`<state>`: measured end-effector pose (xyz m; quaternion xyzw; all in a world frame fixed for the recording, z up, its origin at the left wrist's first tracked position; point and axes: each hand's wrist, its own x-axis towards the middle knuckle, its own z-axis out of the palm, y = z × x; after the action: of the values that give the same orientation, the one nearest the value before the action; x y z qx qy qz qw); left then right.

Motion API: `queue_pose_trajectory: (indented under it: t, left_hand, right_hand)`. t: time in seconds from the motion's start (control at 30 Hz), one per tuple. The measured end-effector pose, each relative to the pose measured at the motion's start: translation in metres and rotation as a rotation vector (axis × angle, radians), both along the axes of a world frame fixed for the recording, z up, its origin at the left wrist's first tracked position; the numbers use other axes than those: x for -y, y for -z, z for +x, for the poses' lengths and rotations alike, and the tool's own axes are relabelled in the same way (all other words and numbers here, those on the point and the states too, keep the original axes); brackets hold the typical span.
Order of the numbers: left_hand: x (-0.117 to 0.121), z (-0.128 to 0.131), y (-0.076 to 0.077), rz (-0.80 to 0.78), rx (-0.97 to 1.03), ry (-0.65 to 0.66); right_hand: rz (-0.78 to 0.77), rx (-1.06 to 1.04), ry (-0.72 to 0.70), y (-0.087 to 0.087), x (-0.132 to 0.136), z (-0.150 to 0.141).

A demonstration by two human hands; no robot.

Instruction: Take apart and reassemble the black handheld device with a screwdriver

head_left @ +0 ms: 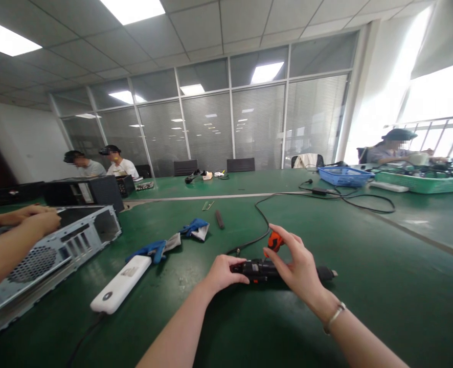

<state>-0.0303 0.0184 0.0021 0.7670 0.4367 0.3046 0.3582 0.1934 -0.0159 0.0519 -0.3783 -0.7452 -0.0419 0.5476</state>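
A long, slim black corded power tool [263,269] lies across the green table in front of me. My left hand [223,272] is closed round its left end, thumb along the near side. Above the tool's middle, my right hand [297,258] pinches a small orange-and-black piece [274,241] between thumb and fingers; its exact kind does not show. Part of the tool is hidden behind my right hand, and its narrow tip sticks out to the right. A black cable [263,212] runs from near the tool's left end towards the back right.
Left of me are blue-and-grey gloves [153,250], a white power strip [122,283] and a metal computer case [76,245] with another person's hands [38,220] on it. A dark bar [219,219] lies ahead. Blue [343,176] and green baskets [426,181] stand back right.
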Motion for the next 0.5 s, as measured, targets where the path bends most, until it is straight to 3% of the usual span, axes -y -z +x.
queue_pose_trajectory:
  t: [0.17,0.33,0.5]
  left_hand:
    - [-0.0008,-0.0002,0.0010,0.007,-0.016,-0.002]
    - [-0.0032,-0.0016,0.0065,0.002,0.031,0.029]
    - [-0.0037,-0.0013,0.0074,-0.009,0.047,0.017]
  right_hand:
    - [0.023,0.089,-0.063,0.0070,0.0050,0.0028]
    - [-0.103,0.083,-0.185,0.0085,0.0095,0.0070]
    - [-0.050,0.079,-0.028,0.0119,0.0083,0.0077]
